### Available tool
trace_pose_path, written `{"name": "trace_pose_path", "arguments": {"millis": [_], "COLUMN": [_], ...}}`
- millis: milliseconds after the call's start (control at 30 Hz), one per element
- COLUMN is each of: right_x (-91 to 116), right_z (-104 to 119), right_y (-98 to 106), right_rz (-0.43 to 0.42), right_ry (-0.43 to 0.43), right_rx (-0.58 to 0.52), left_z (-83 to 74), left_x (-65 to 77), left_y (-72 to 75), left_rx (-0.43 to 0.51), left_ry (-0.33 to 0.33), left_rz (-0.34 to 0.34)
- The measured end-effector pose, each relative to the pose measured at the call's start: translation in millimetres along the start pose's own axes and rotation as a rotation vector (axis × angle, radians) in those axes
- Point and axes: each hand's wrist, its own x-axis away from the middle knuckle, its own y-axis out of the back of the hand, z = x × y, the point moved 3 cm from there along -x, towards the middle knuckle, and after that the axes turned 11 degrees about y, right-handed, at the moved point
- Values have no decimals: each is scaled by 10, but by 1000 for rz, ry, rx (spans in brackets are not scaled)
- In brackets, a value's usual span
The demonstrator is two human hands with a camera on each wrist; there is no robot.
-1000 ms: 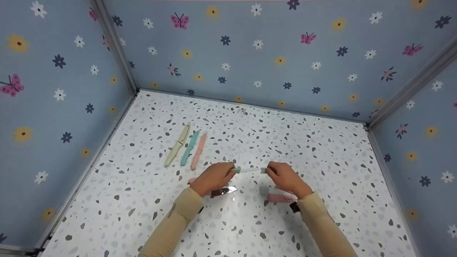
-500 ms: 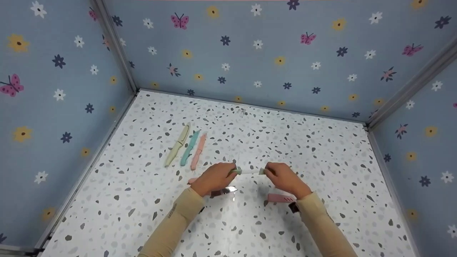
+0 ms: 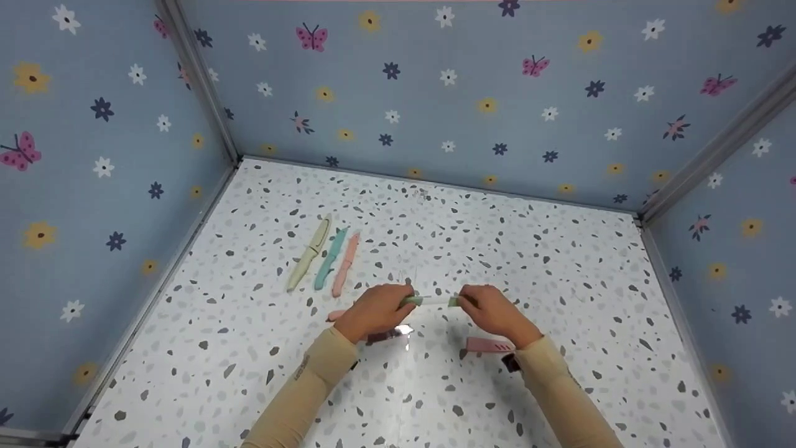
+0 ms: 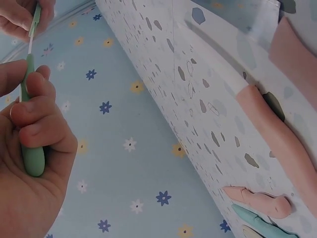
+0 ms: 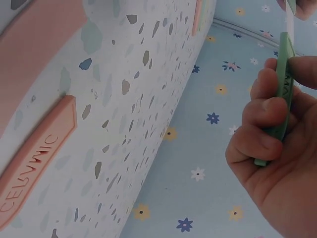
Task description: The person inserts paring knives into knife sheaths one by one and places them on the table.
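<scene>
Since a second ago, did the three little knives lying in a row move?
No. The three knives lie in the same spot on the speckled table, with the same gap to the left wall rail.

Green knife (image 3: 433, 300) held level above the table, blade partly sheathed.
</scene>
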Motion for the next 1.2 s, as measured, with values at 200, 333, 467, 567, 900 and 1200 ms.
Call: {"name": "trace_pose_path", "arguments": {"millis": [200, 333, 467, 567, 900, 1200], "right_x": [-7, -9, -13, -22, -20, -23], "right_z": [11, 21, 34, 42, 57, 51], "right_y": [-11, -16, -16, -16, -42, -62], "right_rz": [16, 29, 33, 33, 30, 36], "right_ry": [-16, -20, -13, -6, 21, 9], "right_rx": [0, 2, 9, 14, 16, 38], "left_z": [-37, -46, -54, -58, -74, -81], "left_x": [-11, -10, -7, -10, -2, -2], "left_y": [-10, -22, -19, -20, -39, -50], "left_rx": [-6, -14, -15, -22, -29, -35], "left_ry": [-9, -11, -14, -3, 26, 10], "left_rz": [-3, -3, -6, -1, 25, 8]}}
